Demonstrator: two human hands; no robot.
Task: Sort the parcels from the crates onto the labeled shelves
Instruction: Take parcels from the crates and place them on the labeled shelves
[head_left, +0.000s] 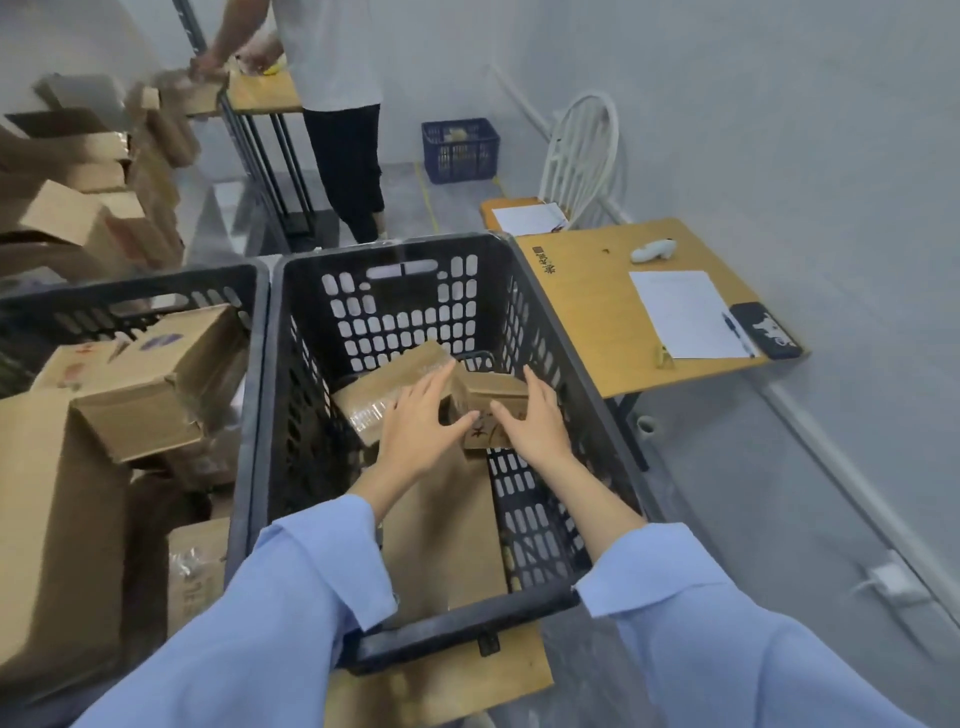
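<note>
Both my hands reach down into a black plastic crate (395, 291). My left hand (421, 415) and my right hand (530, 421) grip a small brown cardboard parcel (493, 397) from either side, thumbs on its near face, which bears dark handwriting. Behind it lies a larger taped cardboard parcel (387, 384), touched by my left fingers. A flat brown sheet of cardboard (441, 530) covers the crate floor.
A second black crate (130, 296) at the left holds several cardboard boxes (156, 374). More boxes (67, 218) pile up at the far left. A wooden table (597, 312) with paper, pen and phone stands right. Another person (337, 104) works at a far table; a blue crate (460, 150) sits beyond.
</note>
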